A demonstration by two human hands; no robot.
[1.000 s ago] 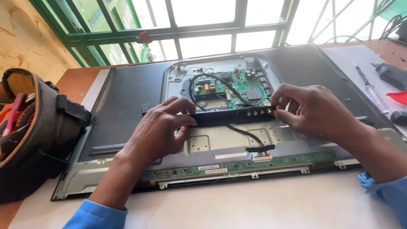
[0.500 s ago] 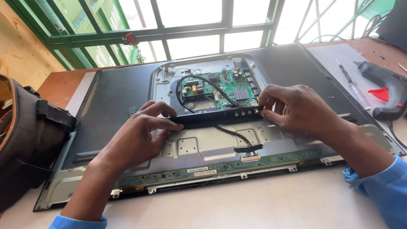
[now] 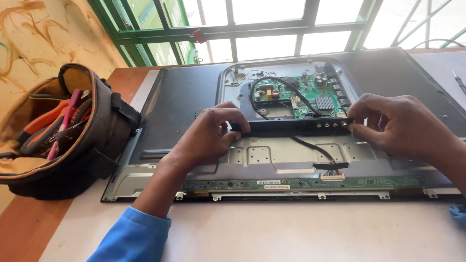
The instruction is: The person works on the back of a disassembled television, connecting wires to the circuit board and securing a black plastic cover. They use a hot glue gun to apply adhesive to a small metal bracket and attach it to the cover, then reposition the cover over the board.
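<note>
Table by a window, an opened television (image 3: pixel 194 97) lying face down.
Left hand (image 3: pixel 208 138) and right hand (image 3: pixel 393 123), fingers curled, pinch opposite ends of a black bar (image 3: pixel 291 127).

My left hand (image 3: pixel 206 138) was bare, with no glove, ring or watch, and its forearm ran bare down toward the lower left of the frame. There it ended in a bright blue sleeve (image 3: pixel 133 237), pushed up well above the wrist, its cuff edge soft and slightly creased. My right hand (image 3: pixel 395 123) was bare as well, at the right edge of the frame. A small patch of the same blue cloth (image 3: pixel 458 213) showed at the lower right edge.
</note>
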